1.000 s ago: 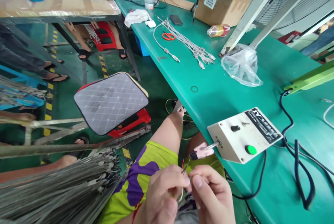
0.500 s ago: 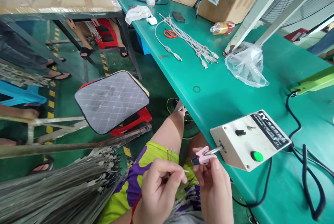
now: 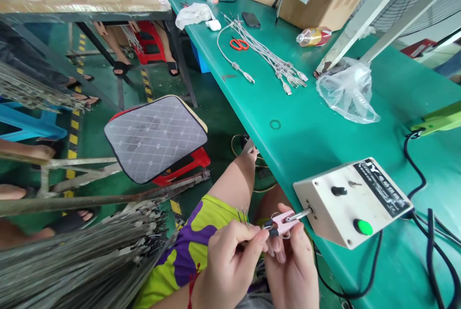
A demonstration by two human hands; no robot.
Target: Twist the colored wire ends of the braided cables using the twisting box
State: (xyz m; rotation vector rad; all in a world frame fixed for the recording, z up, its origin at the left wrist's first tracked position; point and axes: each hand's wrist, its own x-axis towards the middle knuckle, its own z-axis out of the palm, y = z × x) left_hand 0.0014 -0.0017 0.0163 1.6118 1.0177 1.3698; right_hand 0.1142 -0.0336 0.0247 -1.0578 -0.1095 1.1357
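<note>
My left hand [image 3: 234, 256] pinches thin wires [image 3: 243, 215] between thumb and fingers, several ends sticking up behind the knuckles. Its fingertips meet the black-tipped jaws of a pink spring clip [image 3: 283, 223]. This clip sits on the metal shaft [image 3: 300, 214] coming out of a beige control box [image 3: 326, 208] with a green button and a black knob. Around the clip's handle end, my right hand [image 3: 293, 261] has its thumb and fingers closed. A thin wire loop shows by the clip. Whether the jaws bite on a wire is hard to see.
On the green table [image 3: 252, 102] lie white USB cables [image 3: 273, 59], orange-handled scissors [image 3: 239, 44], a phone [image 3: 251, 19], a bottle [image 3: 314, 37] and a plastic bag [image 3: 349, 90]. Left stand a cushioned stool [image 3: 154, 138] and a large cable bundle [image 3: 90, 256]. Other people's legs show beyond.
My left hand has moved right, bringing the wire end up to the clip's black jaws. The clip has turned a little on its shaft, and the view has shifted slightly.
</note>
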